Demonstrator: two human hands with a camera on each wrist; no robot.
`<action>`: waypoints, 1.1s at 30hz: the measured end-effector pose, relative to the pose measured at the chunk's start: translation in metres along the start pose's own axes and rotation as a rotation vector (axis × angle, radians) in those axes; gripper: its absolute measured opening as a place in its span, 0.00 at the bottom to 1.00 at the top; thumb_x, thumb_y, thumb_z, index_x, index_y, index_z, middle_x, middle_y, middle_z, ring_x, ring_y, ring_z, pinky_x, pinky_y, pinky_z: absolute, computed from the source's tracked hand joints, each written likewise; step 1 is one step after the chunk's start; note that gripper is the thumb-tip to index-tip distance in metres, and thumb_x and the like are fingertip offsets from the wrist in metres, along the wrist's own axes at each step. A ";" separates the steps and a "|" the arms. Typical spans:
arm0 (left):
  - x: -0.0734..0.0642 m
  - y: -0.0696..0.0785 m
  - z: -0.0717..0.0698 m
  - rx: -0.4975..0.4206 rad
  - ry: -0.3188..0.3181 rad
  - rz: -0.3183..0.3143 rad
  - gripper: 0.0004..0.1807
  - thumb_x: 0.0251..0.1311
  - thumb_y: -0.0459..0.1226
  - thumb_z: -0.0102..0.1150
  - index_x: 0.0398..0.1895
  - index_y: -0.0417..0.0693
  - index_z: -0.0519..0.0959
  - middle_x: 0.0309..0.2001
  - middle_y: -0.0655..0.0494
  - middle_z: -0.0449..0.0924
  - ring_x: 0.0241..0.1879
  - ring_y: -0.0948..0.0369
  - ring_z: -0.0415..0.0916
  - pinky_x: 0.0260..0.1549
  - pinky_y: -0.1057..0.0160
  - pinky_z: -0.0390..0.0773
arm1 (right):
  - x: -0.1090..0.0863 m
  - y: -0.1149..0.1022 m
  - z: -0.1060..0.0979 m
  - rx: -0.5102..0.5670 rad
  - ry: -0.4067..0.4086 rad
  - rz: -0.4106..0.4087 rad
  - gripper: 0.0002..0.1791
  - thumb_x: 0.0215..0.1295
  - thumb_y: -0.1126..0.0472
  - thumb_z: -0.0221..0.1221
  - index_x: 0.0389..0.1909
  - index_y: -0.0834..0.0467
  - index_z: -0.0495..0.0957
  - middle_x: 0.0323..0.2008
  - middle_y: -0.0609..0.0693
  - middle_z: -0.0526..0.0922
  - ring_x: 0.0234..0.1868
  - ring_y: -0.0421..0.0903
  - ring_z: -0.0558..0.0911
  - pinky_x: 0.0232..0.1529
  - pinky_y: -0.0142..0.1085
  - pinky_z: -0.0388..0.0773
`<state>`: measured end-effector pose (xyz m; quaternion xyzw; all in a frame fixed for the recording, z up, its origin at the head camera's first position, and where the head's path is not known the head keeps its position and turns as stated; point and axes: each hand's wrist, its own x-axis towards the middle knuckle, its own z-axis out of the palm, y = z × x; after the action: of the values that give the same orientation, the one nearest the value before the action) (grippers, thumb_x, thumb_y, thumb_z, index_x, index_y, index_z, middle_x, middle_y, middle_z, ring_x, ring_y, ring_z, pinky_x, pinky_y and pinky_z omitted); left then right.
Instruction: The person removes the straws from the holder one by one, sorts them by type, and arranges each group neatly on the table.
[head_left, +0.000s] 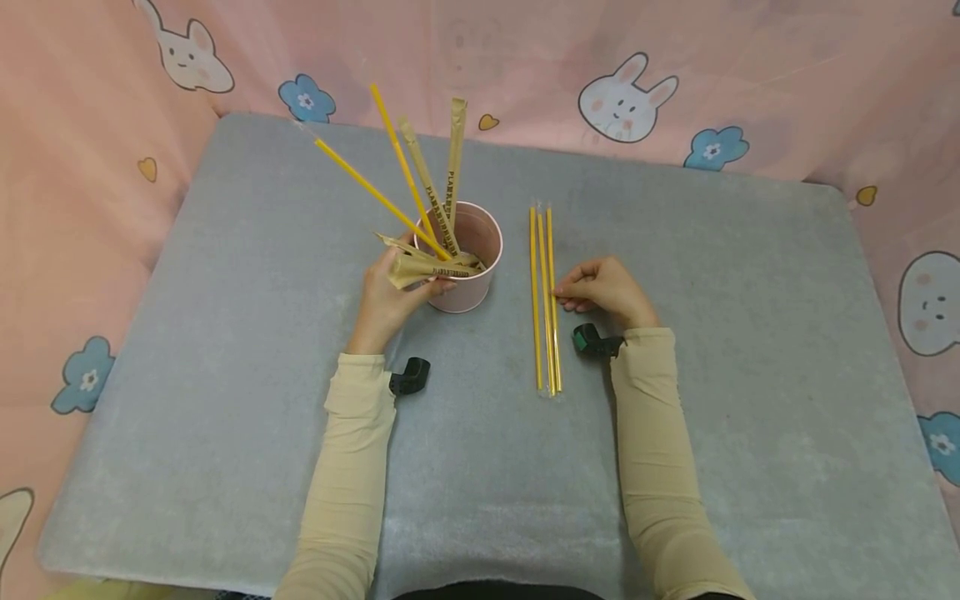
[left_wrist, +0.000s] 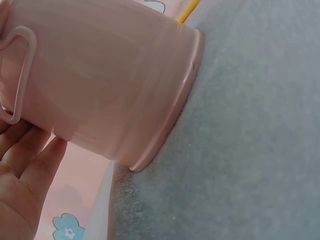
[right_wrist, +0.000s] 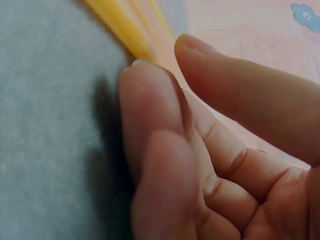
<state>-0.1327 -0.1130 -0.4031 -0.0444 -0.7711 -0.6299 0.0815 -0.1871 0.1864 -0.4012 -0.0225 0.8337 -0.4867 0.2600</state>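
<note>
In the head view a pink bucket stands on the grey tabletop, and my left hand grips its left side. The left wrist view shows fingers against the bucket wall beside its wire handle. Two yellow straws and several paper-wrapped straws lean out of the bucket, some tipping over its left rim. Three yellow straws in clear wrapping lie side by side right of the bucket. My right hand touches the rightmost one with bent fingers, its thumb apart from them in the right wrist view.
A grey cloth covers the table. Pink curtains printed with rabbits and blue flowers hang behind it and at both sides. A black wrist camera sits by the left sleeve, and another camera by the right.
</note>
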 end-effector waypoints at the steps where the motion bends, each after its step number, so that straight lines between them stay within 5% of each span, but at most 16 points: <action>1: 0.001 -0.005 0.000 -0.001 0.002 0.003 0.44 0.39 0.28 0.76 0.65 0.39 0.67 0.44 0.39 0.80 0.39 0.60 0.71 0.43 0.65 0.69 | -0.001 -0.001 0.000 0.011 0.001 -0.002 0.14 0.61 0.66 0.62 0.38 0.76 0.78 0.25 0.53 0.84 0.24 0.41 0.81 0.28 0.33 0.80; 16: 0.000 -0.004 -0.003 -0.013 0.014 0.011 0.42 0.39 0.29 0.76 0.63 0.40 0.70 0.47 0.45 0.80 0.42 0.60 0.73 0.45 0.64 0.70 | -0.004 -0.010 0.001 0.073 0.116 -0.050 0.12 0.60 0.67 0.63 0.39 0.72 0.79 0.26 0.51 0.84 0.27 0.43 0.81 0.30 0.32 0.78; 24: 0.000 -0.003 0.001 -0.042 -0.005 -0.040 0.43 0.39 0.29 0.76 0.64 0.39 0.69 0.52 0.43 0.78 0.46 0.57 0.73 0.47 0.64 0.71 | -0.012 -0.027 0.004 0.081 0.192 -0.142 0.12 0.59 0.65 0.63 0.39 0.72 0.79 0.30 0.54 0.84 0.32 0.47 0.83 0.36 0.37 0.80; 33: 0.001 -0.003 0.001 -0.030 0.002 -0.019 0.42 0.39 0.28 0.76 0.62 0.36 0.69 0.55 0.43 0.76 0.48 0.54 0.73 0.48 0.61 0.70 | -0.020 -0.051 0.009 0.111 0.211 -0.256 0.11 0.59 0.67 0.63 0.40 0.71 0.79 0.31 0.52 0.84 0.33 0.47 0.84 0.40 0.43 0.80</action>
<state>-0.1345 -0.1129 -0.4058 -0.0376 -0.7620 -0.6420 0.0754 -0.1771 0.1579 -0.3544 -0.0630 0.8184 -0.5610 0.1076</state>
